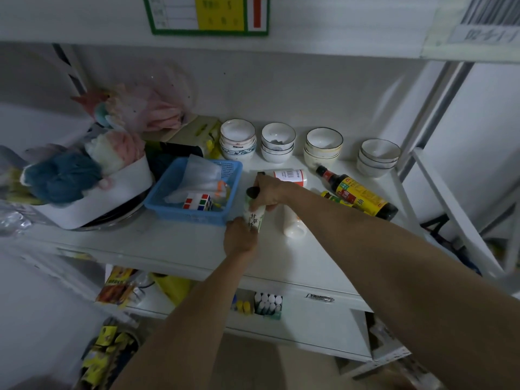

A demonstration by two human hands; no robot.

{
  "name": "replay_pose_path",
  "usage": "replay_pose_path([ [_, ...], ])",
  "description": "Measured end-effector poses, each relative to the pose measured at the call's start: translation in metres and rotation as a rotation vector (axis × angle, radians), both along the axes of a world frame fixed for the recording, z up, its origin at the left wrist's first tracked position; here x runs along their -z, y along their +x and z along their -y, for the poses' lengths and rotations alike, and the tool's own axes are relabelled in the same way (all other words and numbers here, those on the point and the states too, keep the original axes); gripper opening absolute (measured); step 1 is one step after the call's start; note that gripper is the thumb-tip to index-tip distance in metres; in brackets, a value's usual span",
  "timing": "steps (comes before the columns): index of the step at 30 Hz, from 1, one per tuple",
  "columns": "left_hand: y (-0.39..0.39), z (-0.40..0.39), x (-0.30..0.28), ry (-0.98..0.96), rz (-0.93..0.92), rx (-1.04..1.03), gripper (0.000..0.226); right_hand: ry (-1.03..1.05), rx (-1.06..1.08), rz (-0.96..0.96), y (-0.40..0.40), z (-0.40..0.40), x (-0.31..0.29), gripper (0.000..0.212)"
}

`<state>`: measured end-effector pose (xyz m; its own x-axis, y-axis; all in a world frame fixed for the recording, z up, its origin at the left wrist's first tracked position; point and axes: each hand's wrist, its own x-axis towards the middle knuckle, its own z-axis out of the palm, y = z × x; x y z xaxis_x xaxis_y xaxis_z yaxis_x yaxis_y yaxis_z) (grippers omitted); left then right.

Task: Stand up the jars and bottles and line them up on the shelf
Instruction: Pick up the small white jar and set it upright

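Observation:
Both my hands hold one white bottle with a green label and a black cap (255,218) just right of the blue basket. My right hand (268,192) grips its upper part near the cap. My left hand (240,237) wraps its lower end. On the white shelf (180,243) a dark soy sauce bottle with a yellow-red label (358,194) lies on its side. A small yellow-capped bottle (333,197) lies against it. A white jar with a red label (291,176) lies behind my right hand. A white bottle (294,225) lies under my right forearm.
A blue basket (225,212) with a puzzle cube and plastic bags sits left of my hands. Several stacks of bowls (323,144) line the back wall. A white tub of sponges and cloths (107,198) fills the left end. A lower shelf holds packets.

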<state>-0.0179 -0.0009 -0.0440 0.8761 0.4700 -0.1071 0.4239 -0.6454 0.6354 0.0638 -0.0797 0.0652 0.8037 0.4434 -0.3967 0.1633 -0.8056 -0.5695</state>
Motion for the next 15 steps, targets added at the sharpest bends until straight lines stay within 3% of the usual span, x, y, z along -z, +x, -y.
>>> replay_pose_path([
  [5, -0.004, -0.002, -0.003, 0.063, -0.017, 0.016, 0.040, -0.074, -0.071, 0.040, -0.003, -0.001, -0.002, 0.062],
  [15, -0.006, -0.006, -0.009, -0.104, 0.109, -0.035, 0.037, -0.080, -0.109, 0.055, -0.007, -0.014, -0.011, 0.055],
])
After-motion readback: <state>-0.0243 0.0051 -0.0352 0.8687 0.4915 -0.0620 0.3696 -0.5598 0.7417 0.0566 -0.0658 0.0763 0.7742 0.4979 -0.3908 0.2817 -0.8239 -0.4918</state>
